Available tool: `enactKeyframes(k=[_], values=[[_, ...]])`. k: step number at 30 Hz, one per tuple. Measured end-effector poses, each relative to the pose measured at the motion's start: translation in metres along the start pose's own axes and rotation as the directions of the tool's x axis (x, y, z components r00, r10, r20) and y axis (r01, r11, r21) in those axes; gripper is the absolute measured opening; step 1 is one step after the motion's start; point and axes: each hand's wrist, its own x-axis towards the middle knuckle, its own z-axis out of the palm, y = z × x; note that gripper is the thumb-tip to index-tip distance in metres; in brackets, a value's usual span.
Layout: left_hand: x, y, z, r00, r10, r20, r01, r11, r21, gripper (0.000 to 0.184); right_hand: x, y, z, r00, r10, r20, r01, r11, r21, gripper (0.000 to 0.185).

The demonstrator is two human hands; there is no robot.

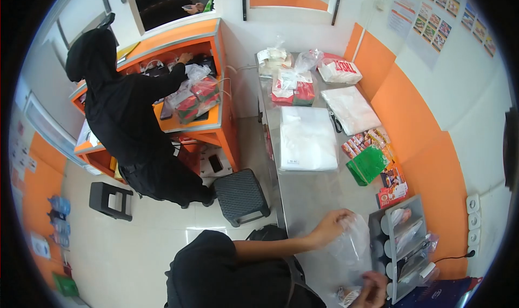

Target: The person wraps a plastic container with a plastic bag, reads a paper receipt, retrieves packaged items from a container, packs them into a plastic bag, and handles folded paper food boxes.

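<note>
A thin clear plastic bag (pixel 354 248) stretches over the steel table between my two hands. My left hand (pixel 331 228) pinches its upper edge, the fingertips pressed together. At the bag's lower end is my right hand (pixel 372 289), its fingers curled in against the film and partly cut off by the frame. Close beside the right hand lies a small wrapped item (pixel 347 295), white and brown; its kind is unclear. Just right of the bag stands a grey tilted organizer (pixel 397 248) with cups and plastic-wrapped packets in its compartments.
On the steel table (pixel 305 191) are a stack of white plastic bags (pixel 308 139), another white stack (pixel 351 110), scissors (pixel 336 121), a green packet (pixel 368 164) and filled bags (pixel 292 86). A co-worker in black (pixel 127 113) reaches into an orange counter (pixel 227 113). Stools (pixel 240 194) stand behind.
</note>
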Motion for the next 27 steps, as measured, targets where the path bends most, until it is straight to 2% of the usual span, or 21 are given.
enactKeyframes(k=[1,2,3,5,6,8,9,11,12,14,15,16,17,18,20,21,23,24,26,27], values=[[-0.007,0.005,0.014,0.998,0.013,0.059,-0.017,0.997,0.071,0.022,0.001,-0.009,0.009,0.973,-0.057,0.222,0.087,0.988,-0.129,0.014],[-0.014,0.01,0.024,0.993,0.026,0.117,-0.042,0.989,0.139,0.023,0.001,-0.014,0.012,0.894,-0.081,0.44,0.2,0.952,-0.23,0.013],[-0.02,0.015,0.031,0.992,0.027,0.12,-0.043,0.989,0.138,0.023,-0.001,-0.008,0.017,0.895,-0.082,0.438,0.201,0.952,-0.232,0.013],[-0.03,0.023,0.036,0.97,0.155,0.189,-0.205,0.937,0.284,0.032,-0.006,0.02,0.039,0.956,0.067,0.285,-0.02,0.986,-0.166,0.015],[-0.028,0.026,0.035,0.969,0.16,0.186,-0.208,0.936,0.282,0.032,-0.008,0.039,0.042,0.956,0.063,0.288,-0.015,0.986,-0.165,0.015],[-0.026,0.03,0.032,0.953,0.126,0.274,-0.255,0.821,0.51,0.049,-0.007,0.066,0.039,0.961,-0.045,0.272,0.116,0.962,-0.249,0.039],[-0.028,0.029,0.032,0.953,0.126,0.275,-0.255,0.822,0.51,0.049,-0.006,0.069,0.039,0.961,-0.045,0.271,0.116,0.961,-0.25,0.039],[-0.032,0.028,0.034,0.916,0.128,0.38,-0.338,0.756,0.561,0.055,0.003,0.06,0.045,0.976,-0.175,0.131,0.218,0.819,-0.53,0.045],[-0.034,0.028,0.033,0.915,0.128,0.382,-0.34,0.756,0.56,0.055,0.004,0.068,0.04,0.976,-0.176,0.128,0.217,0.819,-0.531,0.045],[-0.038,0.029,0.032,0.882,0.139,0.45,-0.379,0.777,0.503,0.052,0.005,0.092,0.026,0.976,-0.213,-0.036,0.142,0.761,-0.633,0.027],[-0.037,0.03,0.031,0.882,0.141,0.45,-0.38,0.776,0.504,0.052,0.004,0.083,0.022,0.976,-0.214,-0.037,0.143,0.762,-0.631,0.027],[-0.035,0.031,0.03,0.897,0.164,0.411,-0.374,0.776,0.508,0.05,0.0,0.062,0.015,1.0,0.019,0.024,0.0,0.779,-0.627,0.027],[-0.034,0.032,0.029,0.91,0.185,0.371,-0.367,0.776,0.513,0.048,-0.005,0.041,0.01,0.964,0.251,0.083,-0.144,0.762,-0.631,0.026],[-0.031,0.032,0.029,0.91,0.183,0.372,-0.366,0.776,0.514,0.048,-0.01,0.015,0.013,0.964,0.253,0.082,-0.146,0.762,-0.631,0.026],[-0.026,0.031,0.03,0.911,0.304,0.28,-0.407,0.775,0.483,0.044,-0.015,-0.028,0.027,0.934,0.355,0.047,-0.187,0.596,-0.781,0.016],[-0.024,0.03,0.031,0.911,0.305,0.277,-0.407,0.775,0.483,0.044,-0.015,-0.026,0.025,0.934,0.354,0.05,-0.184,0.596,-0.781,0.016],[-0.023,0.027,0.032,0.886,0.377,0.269,-0.463,0.733,0.497,0.043,-0.02,-0.017,0.017,0.837,0.33,0.437,-0.143,0.902,-0.408,0.029],[-0.026,0.029,0.032,0.887,0.371,0.274,-0.461,0.735,0.497,0.043,-0.021,-0.003,0.021,0.838,0.335,0.431,-0.15,0.9,-0.409,0.029],[-0.032,0.03,0.035,0.907,0.211,0.366,-0.379,0.788,0.485,0.042,-0.02,0.05,0.041,0.966,0.014,0.257,0.023,0.99,-0.138,0.013],[-0.035,0.028,0.036,0.906,0.211,0.366,-0.379,0.789,0.484,0.042,-0.022,0.073,0.04,0.928,0.272,0.254,-0.286,0.958,0.02,0.013]])
